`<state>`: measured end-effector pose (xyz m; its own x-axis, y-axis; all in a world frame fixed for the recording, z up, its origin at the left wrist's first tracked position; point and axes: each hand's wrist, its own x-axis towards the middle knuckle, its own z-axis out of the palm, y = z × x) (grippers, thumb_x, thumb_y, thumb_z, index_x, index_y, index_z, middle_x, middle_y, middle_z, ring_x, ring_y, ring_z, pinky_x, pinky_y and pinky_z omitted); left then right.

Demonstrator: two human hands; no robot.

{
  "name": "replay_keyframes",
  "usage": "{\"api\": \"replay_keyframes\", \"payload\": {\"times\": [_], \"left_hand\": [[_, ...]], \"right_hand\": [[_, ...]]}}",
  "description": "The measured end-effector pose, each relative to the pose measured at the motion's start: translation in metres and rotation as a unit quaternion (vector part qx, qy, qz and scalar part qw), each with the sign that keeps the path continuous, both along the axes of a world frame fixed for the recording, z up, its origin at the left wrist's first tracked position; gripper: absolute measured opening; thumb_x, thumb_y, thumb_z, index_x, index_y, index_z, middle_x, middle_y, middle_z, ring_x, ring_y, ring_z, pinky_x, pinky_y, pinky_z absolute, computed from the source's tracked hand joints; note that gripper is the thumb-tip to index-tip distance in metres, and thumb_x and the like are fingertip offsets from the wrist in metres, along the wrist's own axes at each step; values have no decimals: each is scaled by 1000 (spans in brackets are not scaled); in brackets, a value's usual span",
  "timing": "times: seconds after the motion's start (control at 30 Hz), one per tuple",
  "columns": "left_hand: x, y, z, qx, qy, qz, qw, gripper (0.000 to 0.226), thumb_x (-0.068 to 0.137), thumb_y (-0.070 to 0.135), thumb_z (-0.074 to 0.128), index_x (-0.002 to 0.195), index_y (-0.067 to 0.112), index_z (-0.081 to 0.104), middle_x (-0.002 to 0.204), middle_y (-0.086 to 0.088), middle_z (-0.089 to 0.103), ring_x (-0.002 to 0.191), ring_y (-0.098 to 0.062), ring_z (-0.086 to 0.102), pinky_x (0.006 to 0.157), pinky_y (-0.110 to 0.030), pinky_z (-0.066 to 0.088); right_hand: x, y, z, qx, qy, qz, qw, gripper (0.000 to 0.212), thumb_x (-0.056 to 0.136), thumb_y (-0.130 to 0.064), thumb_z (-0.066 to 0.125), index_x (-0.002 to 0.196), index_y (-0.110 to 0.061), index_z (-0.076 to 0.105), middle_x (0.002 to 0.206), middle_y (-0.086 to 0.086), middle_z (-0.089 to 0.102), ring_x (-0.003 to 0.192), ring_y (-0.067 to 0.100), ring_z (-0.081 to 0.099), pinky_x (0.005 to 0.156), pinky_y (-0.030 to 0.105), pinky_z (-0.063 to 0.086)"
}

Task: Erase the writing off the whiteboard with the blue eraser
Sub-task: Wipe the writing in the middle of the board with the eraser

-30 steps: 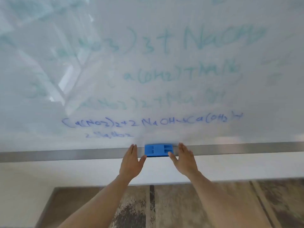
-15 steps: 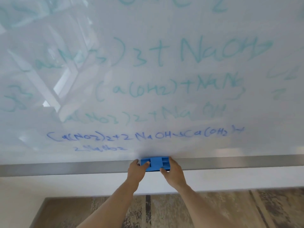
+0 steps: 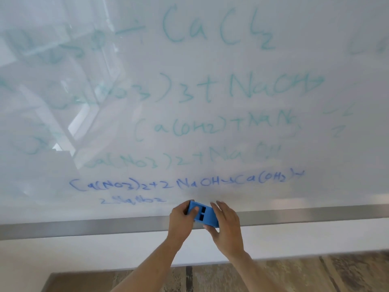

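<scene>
A large whiteboard (image 3: 210, 60) fills most of the view, covered in faint green chemical formulas and one clearer blue line (image 3: 185, 183) near its bottom. The blue eraser (image 3: 207, 214) is lifted just above the board's metal bottom rail (image 3: 84, 227), tilted with its left end higher. My left hand (image 3: 181, 220) grips its left end, thumb on the front face. My right hand (image 3: 228, 224) holds its right end, fingers over the top and thumb below.
Below the rail runs a white wall strip (image 3: 84, 253), then a patterned grey-brown floor (image 3: 315, 275). Window reflections glare on the board's left side (image 3: 69, 123).
Both hands closed on the eraser and lifted it off the rail up onto the board, tilting it. The camera tilted up, showing more writing at the top.
</scene>
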<state>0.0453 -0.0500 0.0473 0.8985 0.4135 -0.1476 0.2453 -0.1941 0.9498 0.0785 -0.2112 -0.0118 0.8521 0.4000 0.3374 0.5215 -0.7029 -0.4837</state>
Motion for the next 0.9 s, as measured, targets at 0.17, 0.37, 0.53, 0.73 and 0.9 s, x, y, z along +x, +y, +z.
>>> {"api": "replay_keyframes", "payload": {"times": [0.17,0.37,0.53,0.73,0.9], "left_hand": [[0,-4,43,41,-66,-51,996,16,93,14,63,89,27,68,76,14,69,72,-2,62,63,-9,47],[3,-9,102,106,-194,-107,969,17,100,31,56,103,46,63,97,26,69,92,-1,65,76,-10,48],[20,-11,164,309,-367,-61,876,25,99,36,55,112,20,68,111,11,66,106,-7,58,91,-21,48],[50,-8,260,485,-524,52,698,26,94,22,62,114,6,68,124,-12,62,122,-27,54,106,-32,36],[74,-9,321,584,-525,107,611,41,97,27,58,131,4,58,143,-16,51,138,-35,41,115,-52,29]], "right_hand": [[-4,3,28,68,-61,-17,996,74,78,-27,85,141,-14,49,128,2,62,113,21,61,95,41,53],[1,0,88,155,-121,-73,978,70,79,-36,82,136,-18,46,120,2,65,101,21,62,84,41,56],[17,-15,156,211,-170,-129,954,75,83,-39,74,144,-12,40,121,9,62,103,25,59,83,43,54],[50,-41,253,266,-244,-174,916,77,87,-38,72,149,-9,36,124,9,58,109,26,53,94,46,46],[79,-79,321,301,-307,-198,881,78,89,-37,73,151,-10,34,126,11,56,113,27,52,98,42,40]]}}
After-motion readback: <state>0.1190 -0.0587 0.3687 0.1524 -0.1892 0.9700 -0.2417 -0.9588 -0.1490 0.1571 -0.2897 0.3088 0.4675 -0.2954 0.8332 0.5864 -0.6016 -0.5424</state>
